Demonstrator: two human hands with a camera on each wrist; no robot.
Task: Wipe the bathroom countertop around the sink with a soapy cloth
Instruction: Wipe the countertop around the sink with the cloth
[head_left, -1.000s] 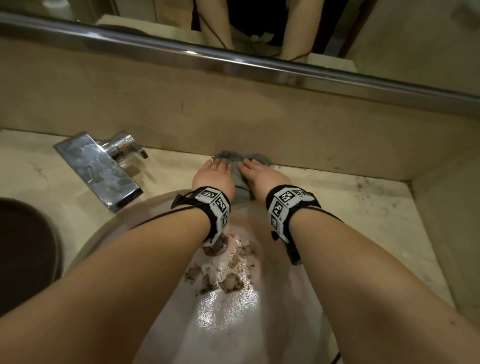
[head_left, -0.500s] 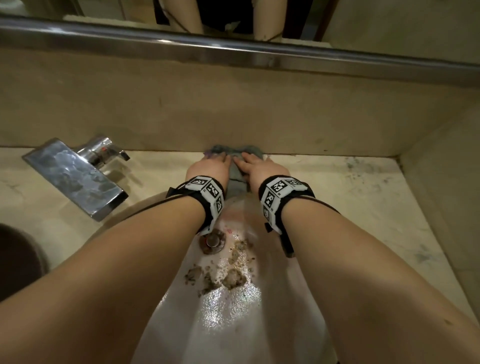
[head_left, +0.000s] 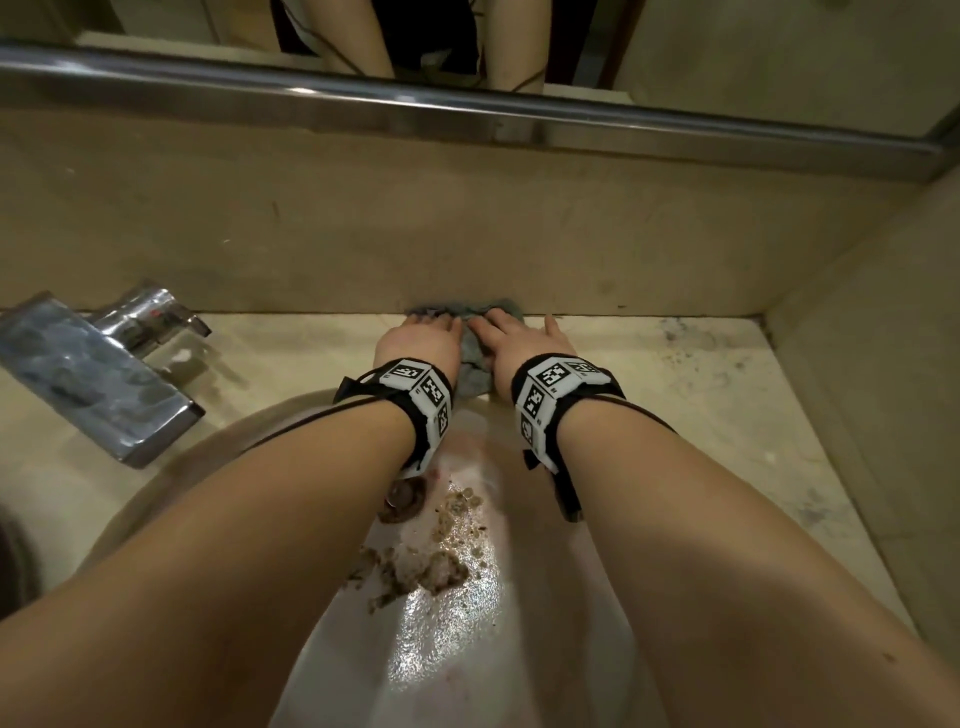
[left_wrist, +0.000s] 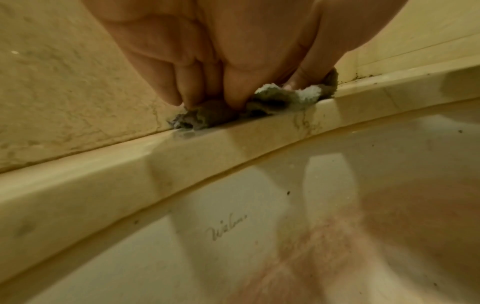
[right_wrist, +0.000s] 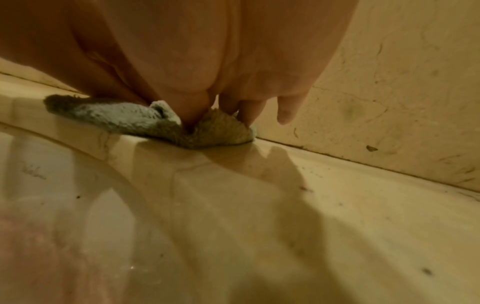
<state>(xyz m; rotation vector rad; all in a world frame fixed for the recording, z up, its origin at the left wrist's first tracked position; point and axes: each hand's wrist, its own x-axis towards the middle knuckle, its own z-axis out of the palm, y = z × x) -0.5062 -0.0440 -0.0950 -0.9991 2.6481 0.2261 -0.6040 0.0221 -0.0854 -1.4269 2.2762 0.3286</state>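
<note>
Item: cloth (head_left: 470, 332), grey terry, bunched, damp-looking; sits on far strip of countertop (head_left: 649, 374) behind sink (head_left: 291, 431), touching back wall (head_left: 467, 234).
Left hand (head_left: 421, 343) & right hand (head_left: 519, 345): both flat on cloth, fingers straight, pressing, not gripping.
Risks (est.): cloth may slide off into basin w/ brown muck (head_left: 415, 566) & pick up dirt; dark specks at far right corner may smear.
Materials: beige veined stone top; glossy wet white basin; chrome flat tap (head_left: 98, 379), left.

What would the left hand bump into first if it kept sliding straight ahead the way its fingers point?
Probably the beige wall behind the counter. The left hand presses the grey cloth, which already sits against it.
</note>
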